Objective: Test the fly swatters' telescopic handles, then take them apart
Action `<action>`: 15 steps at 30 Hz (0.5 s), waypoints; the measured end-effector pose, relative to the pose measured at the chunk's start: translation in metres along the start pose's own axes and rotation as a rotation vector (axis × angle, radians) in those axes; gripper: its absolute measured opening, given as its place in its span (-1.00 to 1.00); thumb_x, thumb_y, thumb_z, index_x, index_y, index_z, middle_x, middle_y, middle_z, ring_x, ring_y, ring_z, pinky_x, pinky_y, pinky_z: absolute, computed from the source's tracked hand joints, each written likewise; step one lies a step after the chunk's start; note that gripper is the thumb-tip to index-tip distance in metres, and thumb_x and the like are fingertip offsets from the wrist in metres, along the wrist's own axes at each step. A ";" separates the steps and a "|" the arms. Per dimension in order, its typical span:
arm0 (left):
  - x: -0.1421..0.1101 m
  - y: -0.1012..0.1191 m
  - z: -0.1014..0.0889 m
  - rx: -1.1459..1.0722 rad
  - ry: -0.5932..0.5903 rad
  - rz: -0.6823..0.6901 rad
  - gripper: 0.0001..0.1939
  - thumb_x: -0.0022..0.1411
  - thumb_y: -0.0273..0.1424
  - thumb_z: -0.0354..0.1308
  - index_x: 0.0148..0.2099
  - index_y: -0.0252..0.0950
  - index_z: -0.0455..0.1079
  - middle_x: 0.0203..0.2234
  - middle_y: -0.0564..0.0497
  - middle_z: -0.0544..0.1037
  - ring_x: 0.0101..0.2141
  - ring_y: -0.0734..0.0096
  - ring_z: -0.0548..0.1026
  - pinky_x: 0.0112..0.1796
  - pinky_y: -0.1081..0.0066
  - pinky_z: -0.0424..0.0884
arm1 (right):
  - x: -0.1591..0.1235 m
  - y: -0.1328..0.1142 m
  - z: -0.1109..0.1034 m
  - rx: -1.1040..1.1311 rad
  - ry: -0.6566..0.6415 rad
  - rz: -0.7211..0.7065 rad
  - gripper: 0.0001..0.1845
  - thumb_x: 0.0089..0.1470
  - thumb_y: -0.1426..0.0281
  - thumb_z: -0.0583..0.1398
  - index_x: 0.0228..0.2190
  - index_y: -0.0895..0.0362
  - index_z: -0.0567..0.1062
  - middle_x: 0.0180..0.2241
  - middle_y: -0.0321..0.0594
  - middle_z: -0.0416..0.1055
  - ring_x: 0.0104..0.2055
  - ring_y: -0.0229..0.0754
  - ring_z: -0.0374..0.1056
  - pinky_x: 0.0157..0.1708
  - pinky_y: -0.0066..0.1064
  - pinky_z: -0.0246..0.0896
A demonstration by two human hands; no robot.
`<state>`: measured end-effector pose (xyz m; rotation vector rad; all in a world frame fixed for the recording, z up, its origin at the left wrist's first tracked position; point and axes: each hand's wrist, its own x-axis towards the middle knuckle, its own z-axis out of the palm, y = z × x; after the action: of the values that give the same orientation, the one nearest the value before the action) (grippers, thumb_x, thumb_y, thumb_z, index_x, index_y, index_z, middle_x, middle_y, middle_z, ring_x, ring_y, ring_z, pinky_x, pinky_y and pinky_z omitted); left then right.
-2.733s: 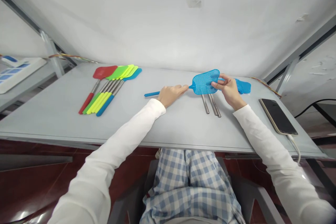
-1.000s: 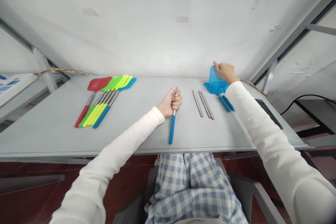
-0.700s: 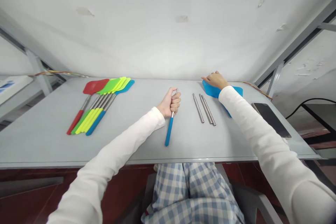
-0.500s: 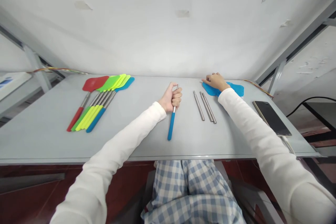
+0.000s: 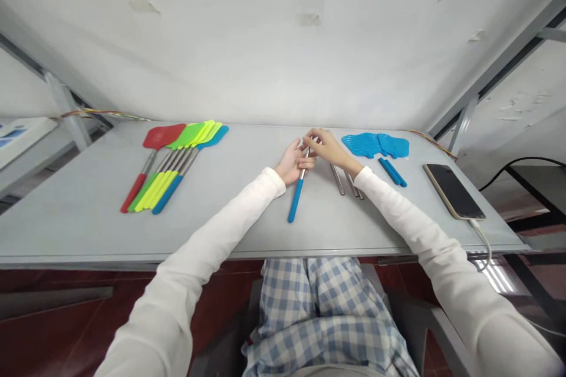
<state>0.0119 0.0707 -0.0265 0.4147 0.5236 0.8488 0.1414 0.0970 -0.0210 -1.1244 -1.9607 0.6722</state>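
Note:
My left hand (image 5: 292, 163) is wrapped around a metal rod with a blue grip (image 5: 296, 200), which slants down toward the table's near edge. My right hand (image 5: 326, 147) meets the left one at the rod's upper end, its fingertips pinched on the tip. Several bare metal rods (image 5: 337, 179) lie just right of the held one, partly covered by my right hand and sleeve. Farther right are flat, ridged blue swatter heads (image 5: 362, 144), overlapping one another. Below them lie blue grip sleeves (image 5: 392, 172), side by side.
Several fly swatters (image 5: 170, 165) in red, green, yellow and blue lie fanned at the left of the grey table (image 5: 247, 230). A phone (image 5: 454, 191) with a white cable plugged in is at the right. A white wall (image 5: 274, 70) rises behind the table.
My right hand has left the blue swatter heads and come leftward to the rod's tip. The blue heads and grip sleeves are now uncovered. My left hand's fingers have loosened somewhat around the rod.

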 end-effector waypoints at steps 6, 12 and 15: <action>-0.006 -0.004 0.008 -0.015 0.021 0.019 -0.62 0.39 -0.18 -0.23 -0.35 -0.31 0.20 -0.53 0.03 0.31 -0.70 0.70 0.05 -0.72 0.68 0.00 | 0.006 -0.009 -0.003 0.380 -0.017 0.209 -0.61 0.04 0.03 0.20 -0.49 0.11 0.45 -0.62 -0.36 0.30 -0.58 -0.33 0.18 -0.58 -0.47 0.07; -0.008 -0.002 0.010 0.000 0.064 0.098 -0.67 0.39 -0.27 -0.23 -0.25 -0.33 0.26 -0.47 -0.03 0.40 -0.65 0.66 0.18 -0.66 0.65 0.17 | 0.001 -0.003 -0.012 0.364 -0.067 0.222 -0.38 -0.04 -0.18 0.14 -0.66 0.13 0.37 -0.66 -0.32 0.34 -0.58 -0.36 0.23 -0.47 -0.47 0.16; -0.011 0.000 0.008 0.091 0.053 0.084 -0.73 0.36 -0.36 -0.15 -0.21 -0.41 0.32 -0.42 -0.10 0.45 -0.57 0.61 0.32 -0.52 0.60 0.34 | 0.003 -0.003 -0.018 0.343 0.079 0.210 -0.33 -0.05 -0.24 0.07 -0.67 0.11 0.34 -0.67 -0.31 0.31 -0.55 -0.33 0.25 -0.47 -0.47 0.16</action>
<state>0.0107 0.0607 -0.0168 0.5017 0.5989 0.9204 0.1538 0.0995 -0.0070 -1.1296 -1.5974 1.0160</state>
